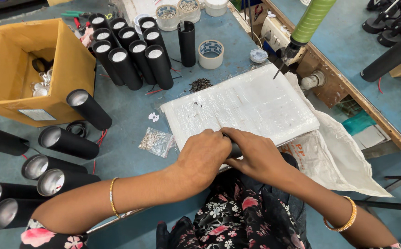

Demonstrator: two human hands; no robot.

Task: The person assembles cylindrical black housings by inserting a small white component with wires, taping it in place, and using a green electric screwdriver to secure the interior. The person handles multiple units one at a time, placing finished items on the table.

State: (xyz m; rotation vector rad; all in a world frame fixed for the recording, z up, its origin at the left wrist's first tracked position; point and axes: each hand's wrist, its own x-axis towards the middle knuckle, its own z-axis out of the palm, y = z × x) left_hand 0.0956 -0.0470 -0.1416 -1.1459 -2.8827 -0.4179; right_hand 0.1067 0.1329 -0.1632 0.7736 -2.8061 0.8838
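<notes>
My left hand (203,157) and my right hand (255,154) are closed together around one black tube (235,150) at the near edge of a white plastic-wrapped pad (246,103). Only a short dark piece of the tube shows between the fingers; the rest is hidden. Both wrists wear gold bangles. A small clear bag of metal screws (156,141) lies just left of my left hand.
Several black tubes (69,143) lie at the left, others stand upright (133,50) at the back. An open cardboard box (34,69) sits far left. A tape roll (210,53), a pile of dark screws (201,84) and a hanging green-handled screwdriver (302,32) are behind the pad.
</notes>
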